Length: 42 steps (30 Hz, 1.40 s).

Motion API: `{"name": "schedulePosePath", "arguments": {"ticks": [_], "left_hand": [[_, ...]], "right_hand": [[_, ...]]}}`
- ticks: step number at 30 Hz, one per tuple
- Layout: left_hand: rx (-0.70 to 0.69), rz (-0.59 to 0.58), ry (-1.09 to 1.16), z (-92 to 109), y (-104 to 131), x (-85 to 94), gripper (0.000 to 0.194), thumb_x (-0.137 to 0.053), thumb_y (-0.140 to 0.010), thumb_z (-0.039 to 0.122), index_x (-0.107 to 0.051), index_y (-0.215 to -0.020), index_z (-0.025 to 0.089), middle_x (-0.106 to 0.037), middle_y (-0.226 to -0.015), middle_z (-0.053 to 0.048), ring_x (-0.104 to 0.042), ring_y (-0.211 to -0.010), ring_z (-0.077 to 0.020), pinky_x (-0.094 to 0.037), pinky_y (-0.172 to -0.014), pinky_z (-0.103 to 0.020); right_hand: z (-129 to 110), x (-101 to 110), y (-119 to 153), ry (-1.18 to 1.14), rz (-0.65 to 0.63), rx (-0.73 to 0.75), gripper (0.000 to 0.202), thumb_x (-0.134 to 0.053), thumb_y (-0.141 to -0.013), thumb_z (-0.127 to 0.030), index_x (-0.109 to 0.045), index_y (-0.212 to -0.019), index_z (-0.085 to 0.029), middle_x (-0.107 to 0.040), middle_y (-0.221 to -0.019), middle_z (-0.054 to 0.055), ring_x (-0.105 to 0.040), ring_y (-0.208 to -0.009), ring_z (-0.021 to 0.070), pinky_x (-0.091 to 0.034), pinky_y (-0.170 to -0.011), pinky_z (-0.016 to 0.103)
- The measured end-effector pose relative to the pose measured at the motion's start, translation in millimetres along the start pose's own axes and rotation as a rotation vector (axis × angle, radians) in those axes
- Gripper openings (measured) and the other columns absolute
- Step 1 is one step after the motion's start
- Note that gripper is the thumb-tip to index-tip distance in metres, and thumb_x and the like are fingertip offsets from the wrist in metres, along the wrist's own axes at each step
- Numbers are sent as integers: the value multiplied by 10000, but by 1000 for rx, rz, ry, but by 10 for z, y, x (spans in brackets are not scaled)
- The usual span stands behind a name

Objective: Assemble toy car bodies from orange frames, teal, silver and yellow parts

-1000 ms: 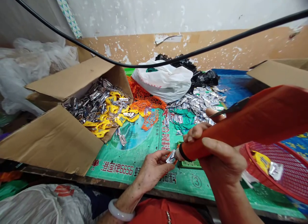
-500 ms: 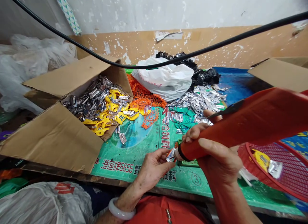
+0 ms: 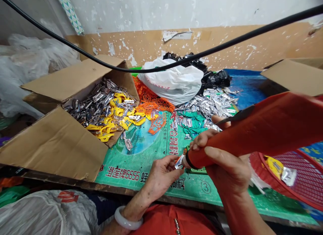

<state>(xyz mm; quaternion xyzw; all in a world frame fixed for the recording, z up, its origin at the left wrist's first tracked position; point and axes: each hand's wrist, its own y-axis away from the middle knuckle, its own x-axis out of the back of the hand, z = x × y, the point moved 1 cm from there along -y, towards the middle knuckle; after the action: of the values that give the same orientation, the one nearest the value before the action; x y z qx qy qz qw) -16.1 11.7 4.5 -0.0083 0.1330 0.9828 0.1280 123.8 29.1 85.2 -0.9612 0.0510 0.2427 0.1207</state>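
Note:
My right hand (image 3: 227, 164) is wrapped round a red, power-screwdriver-like tool (image 3: 257, 130), which slants down to the left. A black ring and a pale nose (image 3: 186, 161) form its tip. Between thumb and fingers, my left hand (image 3: 161, 176) pinches a small shiny silver piece (image 3: 179, 162) with an orange edge. The tool's nose meets this piece, hiding part of it. Just behind the tip, a green perforated block (image 3: 199, 170) lies on the table, partly covered by the tool and my right hand.
A cardboard box (image 3: 52, 144) on the left spills silver and yellow pieces (image 3: 118, 112). Orange lattice parts (image 3: 157, 122), a white plastic bag (image 3: 174, 83), silver pieces (image 3: 214, 102) and green parts (image 3: 193, 122) lie behind. A red basket (image 3: 302, 181) stands right. A black cable (image 3: 151, 70) hangs across.
The view and the red tool have shifted very slightly. Both hands keep their grips, and the tool's nose stays against the silver piece.

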Motion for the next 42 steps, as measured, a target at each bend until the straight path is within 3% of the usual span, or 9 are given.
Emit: {"name": "schedulePosePath", "arguments": {"ticks": [4,7,10,17,26,29,34,39,42], "left_hand": [[-17,18,-22,-12,-4,-9,318,-671,-673,241,-686,-967,119,-622,-720,-14,-477,-623,-119,-369,-598,-241],[-14,35,-50,5,3,-21,293,-637,-674,215,-701,-941,113,-573,-670,11,-428,-597,-102,-341,-569,-226],[-21,53,-86,26,10,-30,243,-618,-667,210,-712,-870,116,-507,-611,37,-374,-564,-88,-298,-526,-213],[-50,94,-134,16,18,-49,98,-576,-656,207,-642,-651,134,-448,-562,53,-344,-541,-86,-265,-505,-218],[-48,150,-164,-62,17,-80,122,-598,-663,243,-589,-597,141,-461,-563,44,-346,-541,-91,-273,-504,-224],[-57,150,-170,-80,8,-85,123,-593,-665,250,-610,-627,134,-485,-573,38,-359,-544,-93,-287,-510,-225],[-68,162,-180,-67,23,-79,132,-578,-658,251,-624,-638,128,-419,-522,58,-320,-505,-82,-240,-477,-221],[-101,166,-156,-28,35,-71,272,-586,-649,216,-689,-875,104,-454,-556,53,-355,-516,-91,-278,-495,-222],[-111,148,-111,-42,23,-62,382,-612,-656,220,-671,-1015,105,-557,-634,18,-428,-555,-109,-334,-539,-231]], "right_hand": [[15,-9,52,53,-16,-14,333,-775,-622,-210,-627,-917,-251,-596,-714,-26,-564,-643,149,-493,-632,331],[19,-17,85,134,-59,-15,160,-754,-658,-218,-613,-733,-217,-590,-698,-12,-567,-654,156,-500,-658,349],[21,-18,100,217,-71,13,144,-735,-667,-210,-594,-641,-203,-588,-698,8,-574,-664,167,-513,-654,356],[61,-21,141,268,-84,56,131,-701,-669,-159,-587,-690,-220,-602,-694,0,-587,-657,173,-533,-638,371],[29,-103,150,412,-81,86,271,-689,-633,-154,-537,-841,-238,-598,-645,-46,-573,-570,146,-490,-558,308],[28,-112,144,449,-47,79,309,-698,-606,-155,-543,-860,-234,-601,-646,-43,-574,-583,148,-465,-527,292],[92,-71,157,390,-57,54,168,-683,-643,-163,-529,-692,-208,-599,-667,-27,-566,-587,136,-482,-592,318],[64,-28,143,216,-132,73,133,-678,-667,-140,-557,-680,-194,-586,-686,-22,-576,-637,141,-498,-640,331],[-47,1,96,166,-56,76,171,-710,-653,-175,-591,-774,-194,-594,-699,-22,-579,-636,142,-501,-641,329]]}}
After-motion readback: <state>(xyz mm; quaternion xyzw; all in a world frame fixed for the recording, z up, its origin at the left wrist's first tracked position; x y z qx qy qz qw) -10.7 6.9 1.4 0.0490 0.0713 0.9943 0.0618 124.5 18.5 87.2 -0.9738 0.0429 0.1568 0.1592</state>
